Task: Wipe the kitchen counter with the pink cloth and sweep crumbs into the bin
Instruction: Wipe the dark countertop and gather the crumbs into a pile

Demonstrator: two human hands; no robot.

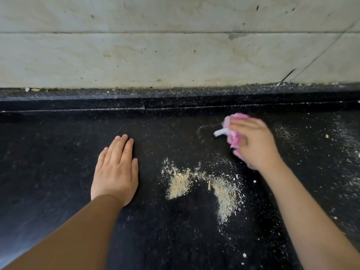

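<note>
My right hand [255, 142] grips a bunched pink cloth [232, 124] with a white tag, pressed on the black stone counter [58, 152] at the right; both look motion-blurred. Two heaps of pale tan crumbs [202, 182] lie in the middle of the counter, just in front of and left of that hand. My left hand [116, 169] rests flat, palm down, fingers together, to the left of the crumbs and holds nothing. No bin is in view.
A stained pale marble wall [175, 55] rises behind a raised black ledge [175, 98] at the counter's back. Fine white specks and flakes [346, 152] are scattered over the counter's right side and along the ledge.
</note>
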